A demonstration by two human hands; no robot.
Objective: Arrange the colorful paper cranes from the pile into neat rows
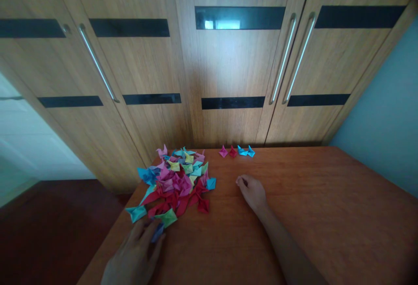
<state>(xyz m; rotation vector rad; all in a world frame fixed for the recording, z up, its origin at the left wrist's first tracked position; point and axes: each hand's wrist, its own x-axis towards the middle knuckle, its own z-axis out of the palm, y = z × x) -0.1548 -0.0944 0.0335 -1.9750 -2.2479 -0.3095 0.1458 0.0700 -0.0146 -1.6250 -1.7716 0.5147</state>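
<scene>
A heap of folded paper cranes (176, 184) in pink, red, blue, green and yellow lies on the left of the table. At its near edge my left hand (133, 252) has thumb and fingers around a small blue-violet paper crane (157, 233). Beside those fingers are a green crane (167, 218) and a turquoise crane (136, 212). My right hand (253, 192) rests on the tabletop right of the heap, fingers curled closed, with nothing visible in them. Beyond it, a pink crane (223, 151), a red crane (233, 151) and two blue cranes (246, 151) form a row.
The reddish-brown wooden table (326, 215) reaches back to a wooden wardrobe (228, 67) with long metal handles. A pale blue wall (385, 115) stands to the right. Dark floor (48, 228) shows past the table's left edge, below a white panel (39, 145).
</scene>
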